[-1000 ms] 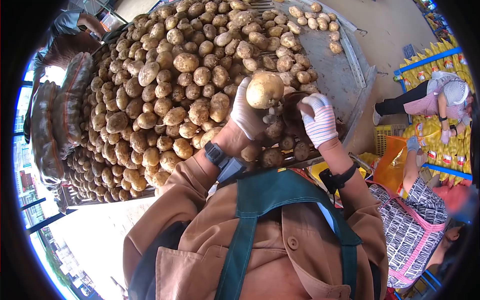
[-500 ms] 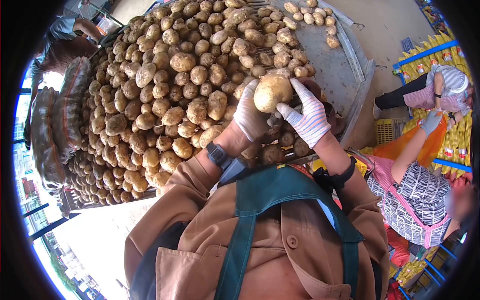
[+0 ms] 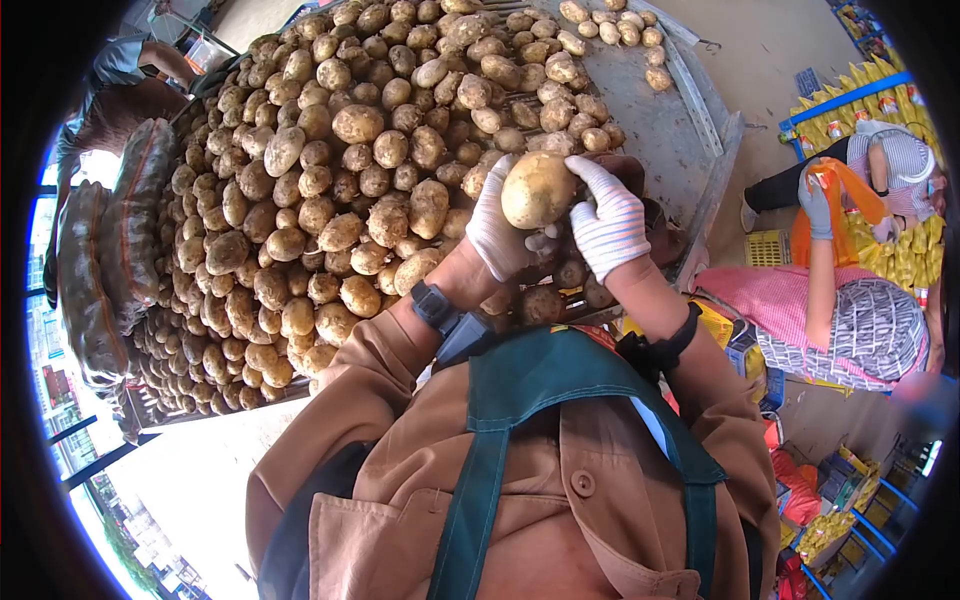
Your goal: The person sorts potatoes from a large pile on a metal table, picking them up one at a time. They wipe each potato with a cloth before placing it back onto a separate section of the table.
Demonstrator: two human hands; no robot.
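Note:
A large, pale brown potato [image 3: 537, 190] sits between my two hands, just above the heap. My left hand [image 3: 497, 228], in a white knit glove, grips its left side, with grey fingertips showing beneath it. My right hand [image 3: 610, 222], gloved in white with fine stripes, is closed against the potato's right edge, index finger at the top and thumb lower down. Loose, soil-specked potatoes [image 3: 340, 233] are heaped to the left of and beyond my hands. Below the held one, a few darker potatoes [image 3: 543, 302] lie partly in shadow.
A grey metal tray [image 3: 655, 125] with a raised edge lies at the upper right, small potatoes [image 3: 610, 28] at its far end. Full mesh sacks [image 3: 95, 280] stand left. On the right, a co-worker in pink [image 3: 765, 300] holds an orange mesh bag [image 3: 845, 205]; another person bends near yellow bags.
My right thumb has slid off the potato's front toward its edge. The potato has shifted slightly left. The co-worker in pink has leaned over and raised the orange bag.

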